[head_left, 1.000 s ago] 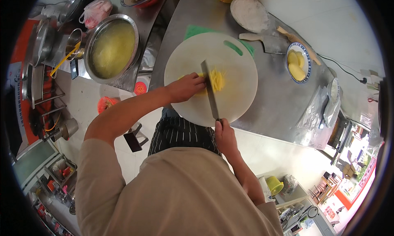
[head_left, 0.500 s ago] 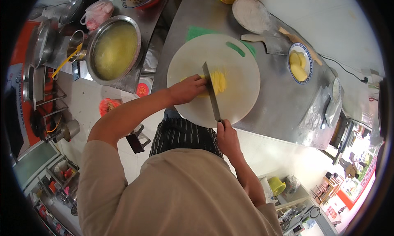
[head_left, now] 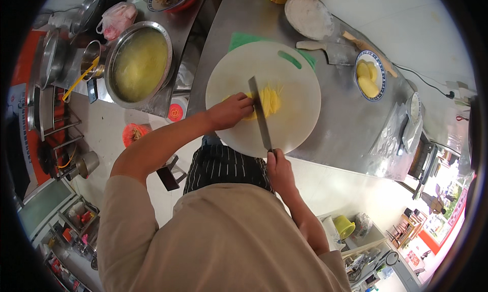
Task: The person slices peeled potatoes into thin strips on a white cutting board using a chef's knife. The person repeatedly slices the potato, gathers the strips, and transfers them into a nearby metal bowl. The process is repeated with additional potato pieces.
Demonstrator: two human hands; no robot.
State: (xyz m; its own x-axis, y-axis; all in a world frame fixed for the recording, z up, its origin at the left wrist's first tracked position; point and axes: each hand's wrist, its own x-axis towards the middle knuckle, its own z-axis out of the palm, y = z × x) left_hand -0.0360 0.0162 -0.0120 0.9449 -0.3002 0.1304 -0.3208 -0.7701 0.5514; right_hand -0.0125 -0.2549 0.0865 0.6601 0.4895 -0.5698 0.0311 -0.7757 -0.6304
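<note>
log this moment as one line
right hand: holding knife | left hand: fingertips close beside knife | cutting board: yellow shreds right of knife

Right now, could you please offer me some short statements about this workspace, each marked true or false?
1. The right hand holds the knife. True.
2. The yellow strips lie on the board. True.
3. The board is square. False: the board is round.
4. The second knife lies on the table. True.
5. The bowl of yellow chunks stands left of the board. False: the bowl of yellow chunks stands right.
6. The left hand touches that bowl. False: the left hand is beside the knife.
</note>
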